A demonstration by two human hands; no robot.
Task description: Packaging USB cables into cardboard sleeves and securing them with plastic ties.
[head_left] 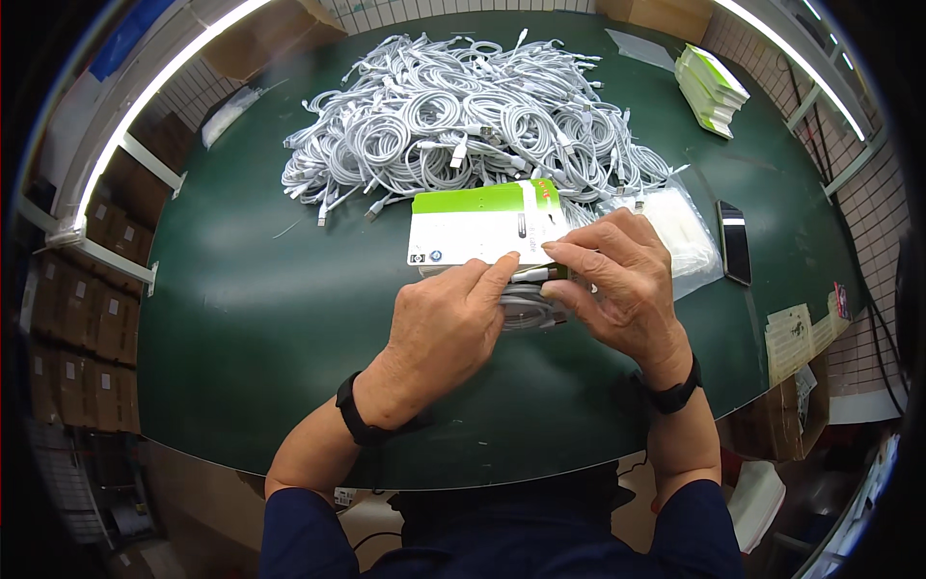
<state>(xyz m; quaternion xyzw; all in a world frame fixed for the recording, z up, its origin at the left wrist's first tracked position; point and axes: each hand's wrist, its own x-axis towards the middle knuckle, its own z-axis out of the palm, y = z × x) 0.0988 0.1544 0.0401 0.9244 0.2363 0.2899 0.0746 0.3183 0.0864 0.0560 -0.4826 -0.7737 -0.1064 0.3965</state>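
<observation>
A white card package with a green top band [473,227] lies in front of my hands, apparently the uppermost of a small stack. At its near edge is a coiled white USB cable [529,311], its connector end lying along the edge. My left hand [446,318] closes on the coil from the left, index fingertip on the card's lower edge. My right hand [622,285] grips from the right, thumb and index finger bent around the cable's connector end beside the card's corner. The undersides of both grips are hidden.
A large heap of coiled white cables [453,121] covers the table's far middle. Clear plastic bags [680,236] and a black phone [734,243] lie to the right. More green-and-white packages [712,92] are stacked at the far right. The green table [260,328] has a curved-looking near edge.
</observation>
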